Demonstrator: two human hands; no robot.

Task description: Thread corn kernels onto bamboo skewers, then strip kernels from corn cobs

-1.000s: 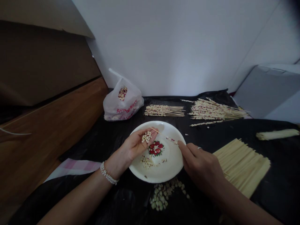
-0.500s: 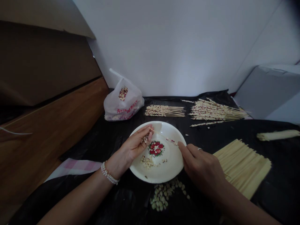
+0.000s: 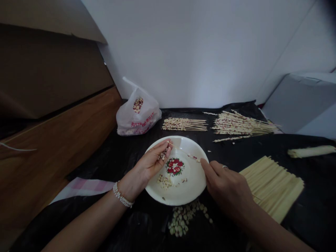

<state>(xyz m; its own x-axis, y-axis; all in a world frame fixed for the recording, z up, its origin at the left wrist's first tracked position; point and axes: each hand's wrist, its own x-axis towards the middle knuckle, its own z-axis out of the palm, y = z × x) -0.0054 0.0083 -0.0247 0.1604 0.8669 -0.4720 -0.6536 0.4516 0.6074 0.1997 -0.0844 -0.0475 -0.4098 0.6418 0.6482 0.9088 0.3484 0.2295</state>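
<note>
My right hand (image 3: 227, 178) is closed around a bamboo skewer (image 3: 184, 152) with several pale and dark-red kernels threaded along it near my fingers. The skewer slants up and left over a white enamel basin (image 3: 198, 190). At its bare end, my left hand (image 3: 154, 159) is closed, holding a small pile of kernels (image 3: 163, 154) in the palm. Thumb and forefinger pinch a pale kernel (image 3: 168, 142) at the skewer's tip; whether it is pierced I cannot tell. More loose kernels (image 3: 165, 181) lie in the basin, beside its printed red flowers.
Behind the basin are a plastic bag of kernels (image 3: 139, 115), a short row of loaded skewers (image 3: 183, 124) and a larger pile of them (image 3: 233, 124). Bare skewers (image 3: 275, 185) lie at right. Greenish pieces (image 3: 180, 220) lie in front on black sheeting (image 3: 147, 224).
A pale kernel now shows between my left fingertips at the skewer's tip. My right hand has shifted very slightly right with the skewer.
</note>
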